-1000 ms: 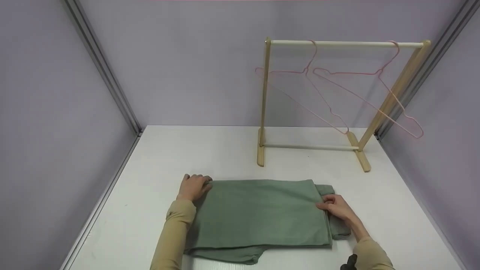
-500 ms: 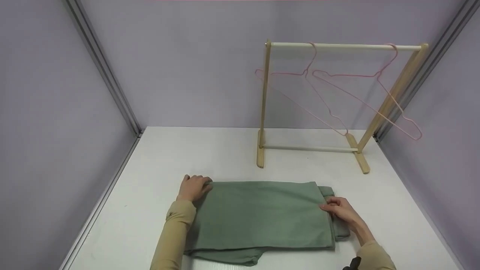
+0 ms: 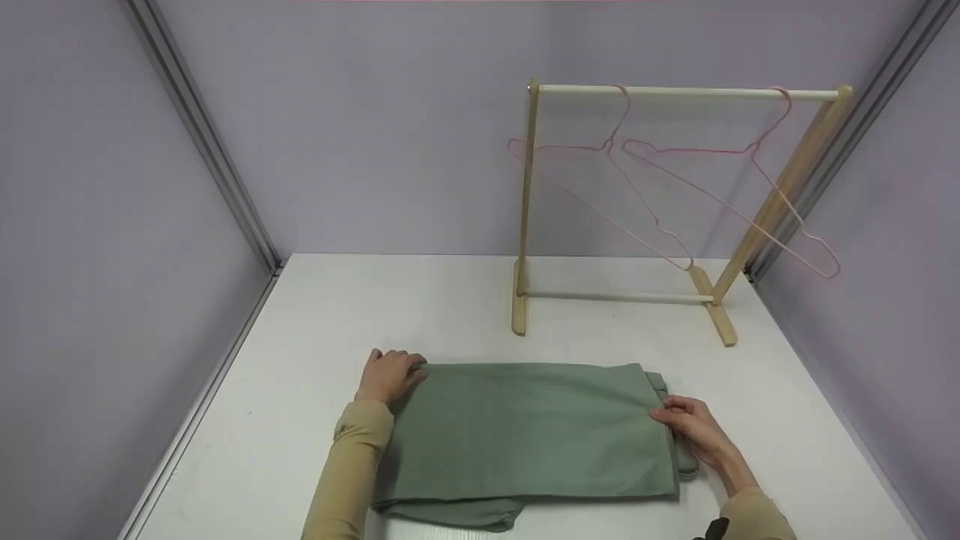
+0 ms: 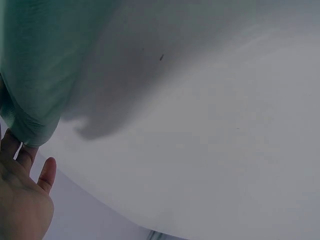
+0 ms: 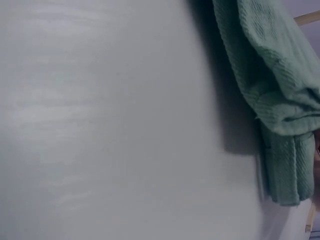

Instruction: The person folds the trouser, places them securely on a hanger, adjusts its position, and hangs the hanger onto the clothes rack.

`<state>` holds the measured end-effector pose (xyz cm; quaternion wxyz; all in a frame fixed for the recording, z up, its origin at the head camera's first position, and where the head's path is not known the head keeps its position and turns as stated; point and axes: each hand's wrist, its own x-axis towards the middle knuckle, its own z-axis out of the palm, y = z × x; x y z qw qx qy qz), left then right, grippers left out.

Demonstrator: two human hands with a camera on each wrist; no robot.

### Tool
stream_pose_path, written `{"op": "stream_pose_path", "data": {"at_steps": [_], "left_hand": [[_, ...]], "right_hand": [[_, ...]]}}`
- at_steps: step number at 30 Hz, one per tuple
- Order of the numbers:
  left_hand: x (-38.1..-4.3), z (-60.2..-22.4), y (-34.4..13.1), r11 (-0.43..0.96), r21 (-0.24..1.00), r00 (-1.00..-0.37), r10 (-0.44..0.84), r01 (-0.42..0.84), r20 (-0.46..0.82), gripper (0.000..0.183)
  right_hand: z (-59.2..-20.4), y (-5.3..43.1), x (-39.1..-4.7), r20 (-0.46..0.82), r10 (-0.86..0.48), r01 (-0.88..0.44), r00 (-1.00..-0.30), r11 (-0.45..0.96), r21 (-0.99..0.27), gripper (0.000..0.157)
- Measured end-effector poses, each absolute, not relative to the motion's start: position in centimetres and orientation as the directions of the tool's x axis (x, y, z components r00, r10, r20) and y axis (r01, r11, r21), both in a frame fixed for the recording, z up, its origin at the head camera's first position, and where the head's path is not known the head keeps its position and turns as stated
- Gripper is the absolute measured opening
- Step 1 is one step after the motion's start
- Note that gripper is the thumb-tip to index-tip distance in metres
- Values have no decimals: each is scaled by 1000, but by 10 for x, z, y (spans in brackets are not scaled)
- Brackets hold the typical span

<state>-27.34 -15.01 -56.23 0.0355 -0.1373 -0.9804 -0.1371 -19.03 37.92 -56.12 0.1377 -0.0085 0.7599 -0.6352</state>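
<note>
Folded green trousers [image 3: 525, 435] lie flat across the front of the white table, a lower layer showing at the front left and the right. My left hand [image 3: 390, 376] grips the far left corner; in the left wrist view some fingers of the left hand [image 4: 22, 195] meet the underside of the cloth [image 4: 42, 65], the little finger standing apart. My right hand [image 3: 694, 427] pinches the right edge of the upper layer, thumb on top. The right wrist view shows thick stacked edges of the trousers [image 5: 287, 165]; the right hand is barely seen there.
Behind the trousers stands a wooden clothes rack [image 3: 527, 225] with a white top bar. Two pink hangers, a left hanger [image 3: 574, 146] and a right hanger [image 3: 694, 150], hang from it. Grey walls enclose the white table [image 3: 360, 300] at left, back and right.
My right hand has moved slightly right, drawing the upper layer's edge with it, so less of the lower layer shows there. The left hand has stayed at its corner.
</note>
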Motion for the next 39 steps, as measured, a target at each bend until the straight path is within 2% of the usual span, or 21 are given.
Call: {"op": "stream_pose_path", "data": {"at_steps": [5, 7, 11, 17, 20, 25, 30, 34, 39], "left_hand": [[-275, -563, -148, 926, 263, -963, 253, 270, 94, 25], [-275, -563, -148, 927, 261, -963, 254, 270, 94, 25], [-274, -564, -147, 925, 258, -960, 261, 279, 102, 23], [-274, -564, -147, 917, 282, -959, 266, 282, 95, 24], [-274, -564, -147, 916, 281, -958, 269, 286, 99, 24], [-273, -564, -148, 914, 287, -958, 271, 288, 98, 24], [-273, -566, -148, 915, 283, -958, 266, 286, 107, 25], [-274, -566, -147, 915, 281, -957, 269, 289, 110, 25], [-274, -564, -145, 914, 282, -956, 273, 292, 105, 26]], "right_hand": [[-561, 382, -188, -196, -192, 168, -962, 151, -974, 6], [-559, 381, -188, -205, -193, 171, -960, 176, -969, 5], [-552, 378, -189, -216, -175, 153, -961, 314, -937, 11], [-538, 365, -191, -237, -50, 159, -970, 603, -781, 42], [-536, 362, -192, -255, -26, 178, -967, 648, -740, 42], [-538, 366, -194, -273, -91, 168, -958, 595, -786, 23], [-543, 376, -197, -286, -173, 165, -942, 503, -848, 22], [-548, 382, -198, -309, -173, 202, -935, 456, -867, 23], [-550, 387, -197, -329, -172, 243, -928, 388, -889, 18]]}}
